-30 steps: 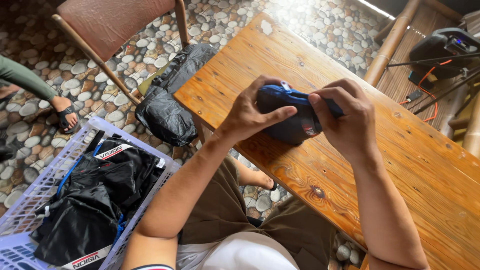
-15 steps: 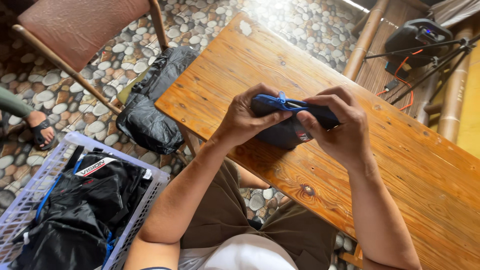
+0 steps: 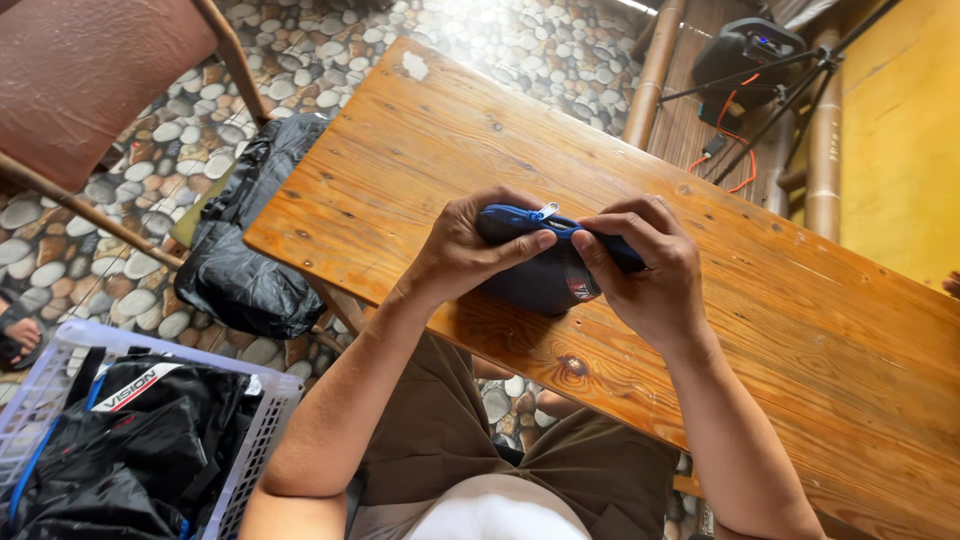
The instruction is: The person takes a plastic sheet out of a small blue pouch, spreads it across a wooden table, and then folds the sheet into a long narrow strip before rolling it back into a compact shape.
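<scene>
Gripping dark zip pouch (image 3: 545, 275), both hands closed

Stood on a pebble-stone floor (image 3: 140, 160): long wooden table (image 3: 800, 330), chair with reddish seat (image 3: 90, 70) at upper left. Lay crumpled beside the table's corner: black bag (image 3: 245, 265). Held black fabric items: white plastic basket (image 3: 262, 425), lower left. Leaned at upper right: dark tripod (image 3: 790, 95).
</scene>
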